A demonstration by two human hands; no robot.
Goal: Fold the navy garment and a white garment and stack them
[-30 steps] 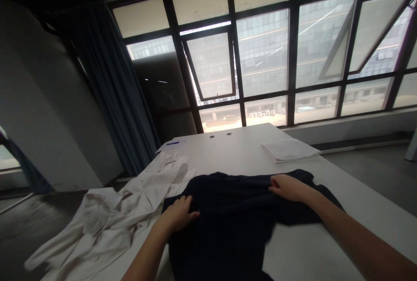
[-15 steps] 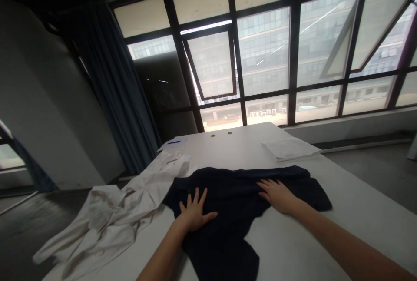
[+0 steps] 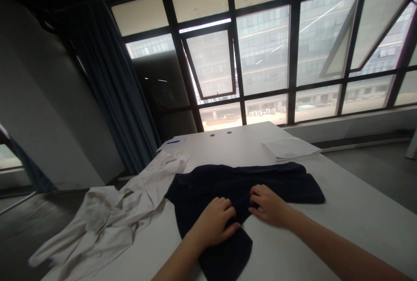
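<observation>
Loosely bent were the fingers of both hands, and whether they pinched any cloth could not be told. The person's left hand (image 3: 216, 224) lay on the dark navy garment of soft cloth (image 3: 224, 183), with its fingers curled and its thumb apart from them, pointing to the right. The person's right hand (image 3: 270, 205) was at the near edge of the same garment, where its long part went off to the right. Between the thumb and the fingers of this hand a small gap could be seen, but whether a fold of cloth was held was not clear.

The garment was spread on the long white table with a smooth top (image 3: 299, 246), in front of the person. One part of it stretched to the right, and another part came down under the left hand, toward the person.

Just beside it, on the left, a crumpled off-white cloth garment (image 3: 110, 218) covered the left edge of the table. Farther away, near the right edge, lay a flat, white, folded-looking sheet (image 3: 291, 148), well apart from both hands. At the far left corner, a slim blue pen (image 3: 173, 142) lay on a thin pale paper (image 3: 164, 147). Two small dark round discs (image 3: 212, 135) were at the far end. Behind the table stood large dark-framed windows (image 3: 262, 55), and at their left hung a long dark-blue fabric curtain (image 3: 114, 98).
</observation>
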